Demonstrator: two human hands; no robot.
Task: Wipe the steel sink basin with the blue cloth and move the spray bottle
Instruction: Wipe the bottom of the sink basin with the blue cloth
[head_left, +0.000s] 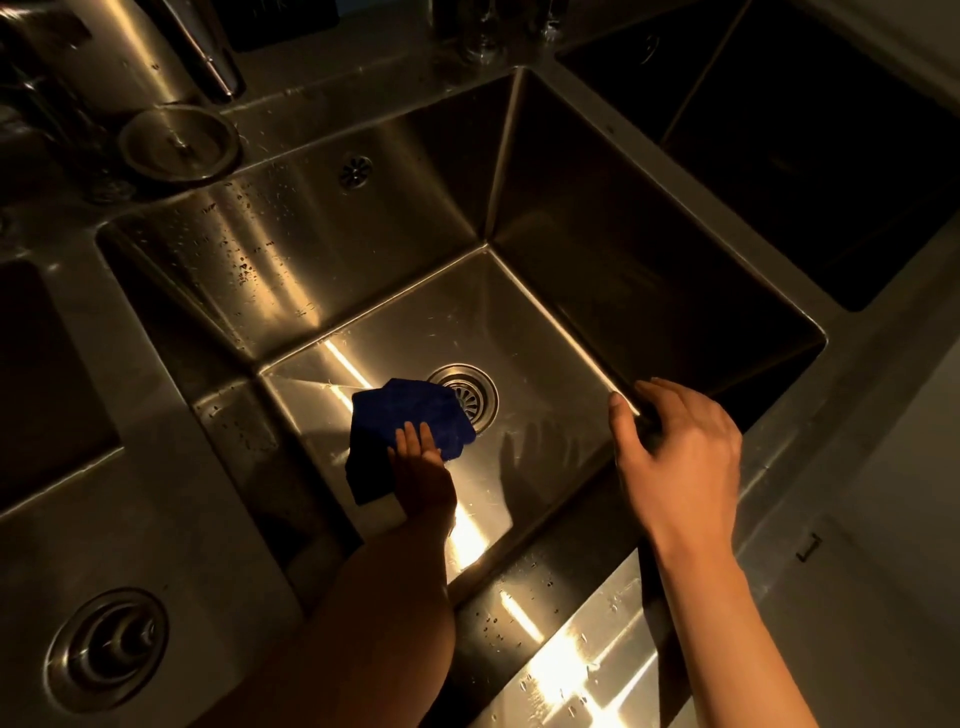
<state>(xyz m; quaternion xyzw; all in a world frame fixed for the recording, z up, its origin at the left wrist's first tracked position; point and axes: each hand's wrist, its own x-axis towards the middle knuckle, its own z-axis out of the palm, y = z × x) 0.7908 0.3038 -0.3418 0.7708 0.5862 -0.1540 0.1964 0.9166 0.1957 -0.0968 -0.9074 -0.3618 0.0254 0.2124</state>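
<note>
The left hand (421, 467) pressed flat fingers on the blue cloth (410, 415) to rub the sink (545, 322) floor, while the right hand (675, 447), fingers loosely spread and holding nothing, leaned on the edge for balance.

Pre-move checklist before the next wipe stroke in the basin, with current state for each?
1. Blue cloth flat on the floor of the sink basin: ok.
2. Left hand on the cloth, fingers laid over its near edge: ok.
3. Drain clear of the cloth: not ok, the cloth overlaps its left edge.
4. Right hand out of the wipe path: ok, it sits at the basin's right rim and holds nothing.
5. Basin walls dry: not ok, droplets show on the back and left walls.
6. Spray bottle located: cannot tell, none is recognisable in this dim view.
</note>
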